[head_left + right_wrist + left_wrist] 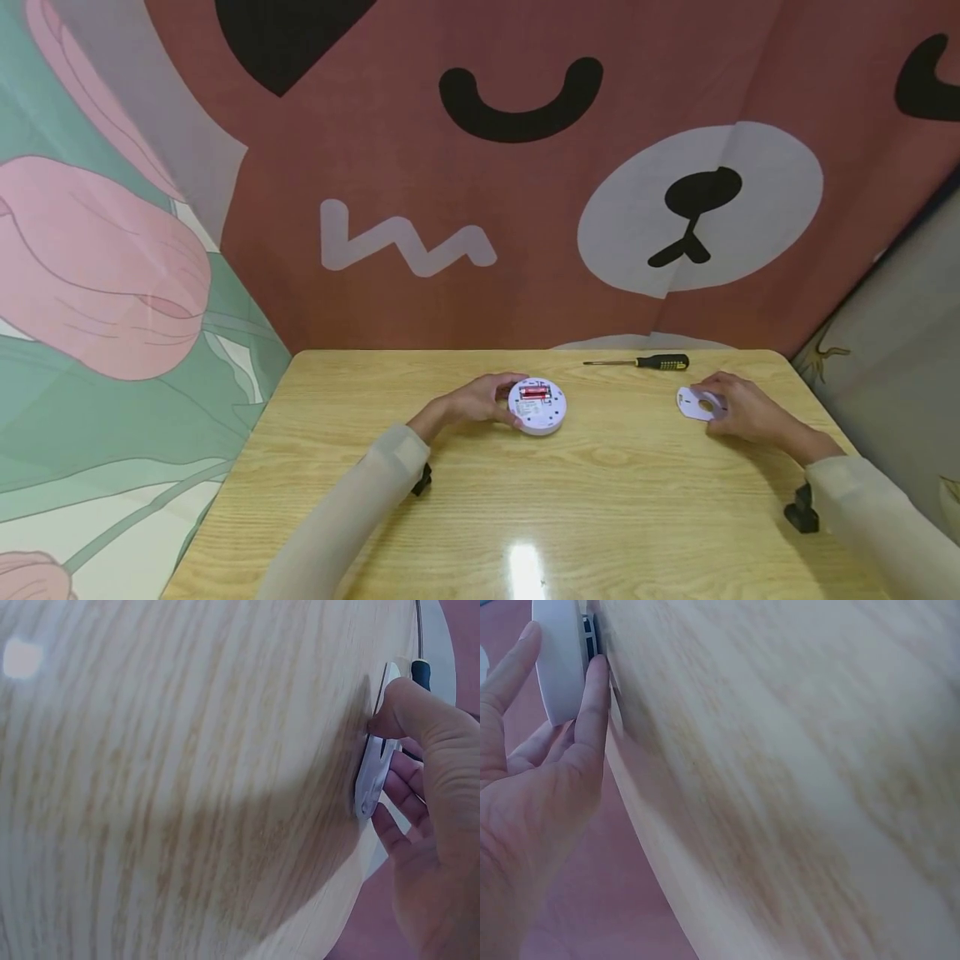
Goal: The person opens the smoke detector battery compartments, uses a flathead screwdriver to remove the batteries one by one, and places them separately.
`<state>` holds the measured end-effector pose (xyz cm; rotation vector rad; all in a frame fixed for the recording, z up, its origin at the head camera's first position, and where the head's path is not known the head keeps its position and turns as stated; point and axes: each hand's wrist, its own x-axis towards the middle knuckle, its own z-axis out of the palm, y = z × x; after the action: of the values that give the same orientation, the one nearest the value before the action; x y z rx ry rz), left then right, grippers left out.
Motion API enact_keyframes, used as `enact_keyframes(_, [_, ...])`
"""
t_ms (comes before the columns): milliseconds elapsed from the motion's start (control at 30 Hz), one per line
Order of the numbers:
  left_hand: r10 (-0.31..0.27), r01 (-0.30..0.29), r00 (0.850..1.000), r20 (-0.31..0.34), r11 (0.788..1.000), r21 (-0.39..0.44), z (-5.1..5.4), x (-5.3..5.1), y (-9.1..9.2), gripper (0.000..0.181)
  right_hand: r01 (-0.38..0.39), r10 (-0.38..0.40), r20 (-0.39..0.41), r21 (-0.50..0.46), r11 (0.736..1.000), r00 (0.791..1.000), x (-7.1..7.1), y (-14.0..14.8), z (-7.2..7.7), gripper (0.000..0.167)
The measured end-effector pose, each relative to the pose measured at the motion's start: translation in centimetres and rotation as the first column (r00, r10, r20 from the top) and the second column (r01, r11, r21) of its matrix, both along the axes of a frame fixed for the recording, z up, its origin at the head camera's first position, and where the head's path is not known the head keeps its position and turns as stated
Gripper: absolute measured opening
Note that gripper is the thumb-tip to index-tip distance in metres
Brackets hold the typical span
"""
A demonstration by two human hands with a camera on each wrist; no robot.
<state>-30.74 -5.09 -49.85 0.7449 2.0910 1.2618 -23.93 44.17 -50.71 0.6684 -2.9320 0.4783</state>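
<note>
A round white plastic device [540, 412] has a red cylindrical battery [536, 392] exposed in its upward face. Well apart to its right is a flat white plate [687, 405] with a round hole

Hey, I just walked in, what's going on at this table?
A person is handling two separate white parts over a wooden table. Their left-hand grip holds a round white device by its edge, with the battery bay uncovered and red showing inside. Their right-hand grip pinches a white plate with a hole in it. A screwdriver lies untouched near the far edge.
</note>
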Motion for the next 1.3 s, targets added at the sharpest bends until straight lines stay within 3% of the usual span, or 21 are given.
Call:
enact_keyframes(300, [0.014, -0.014, 1.0, 0.003, 1.0, 0.022, -0.4, 0.1, -0.3, 0.089, -0.039, 0.039, 0.0, 0.028, 0.999, 0.999, -0.6, -0.2, 0.3, 0.067])
enact_keyframes(467, [0.002, -0.003, 1.0, 0.011, 0.999, 0.044, -0.5, 0.1, -0.2, 0.089, -0.013, 0.013, 0.021, 0.027, 1.0, 1.0, -0.6, -0.4, 0.8, 0.068])
enact_keyframes(833, [0.021, -0.022, 0.999, 0.027, 0.998, 0.054, -0.2, 0.4, -0.1, 0.09, -0.011, 0.009, -0.026, -0.054, 0.998, 1.0, -1.8, -1.6, 2.2, 0.064])
enact_keyframes(1000, [0.012, -0.013, 1.0, 0.018, 0.999, 0.053, -0.2, 0.4, -0.1, 0.089, 0.001, -0.002, -0.012, -0.09, 0.996, 1.0, -2.5, -2.0, 2.5, 0.066])
enact_keyframes(1300, [0.001, 0.0, 0.999, -0.041, 1.0, 0.028, -0.4, 0.5, 0.3, 0.093, 0.004, -0.01, -0.053, -0.127, 0.992, 0.999, -3.7, -3.5, 2.3, 0.068])
